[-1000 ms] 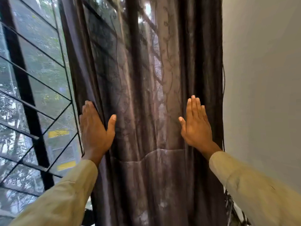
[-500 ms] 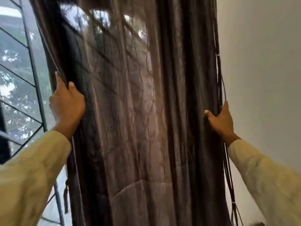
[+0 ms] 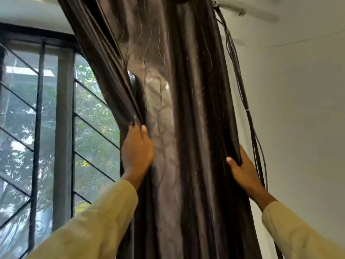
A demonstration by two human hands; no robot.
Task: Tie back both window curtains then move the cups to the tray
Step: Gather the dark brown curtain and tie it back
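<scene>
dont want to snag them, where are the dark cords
Head view, right of centre: the dark cords hang between the curtain and the white wall, just behind the right hand.

Domestic room, by look of it. Dark brown curtain (image 3: 186, 90) hanging from 12 o'clock; window with black metal grille (image 3: 37, 128) at 9 o'clock, trees outside; plain white wall (image 3: 298, 128) at 3 o'clock; ceiling fan blade (image 3: 257, 13) at 1 o'clock; cables (image 3: 240, 86) beside curtain.

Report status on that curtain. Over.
Left hand grips curtain at window-side edge, right hand at wall-side edge. Bunched, no tie in view. Cords hang beside right hand.
</scene>
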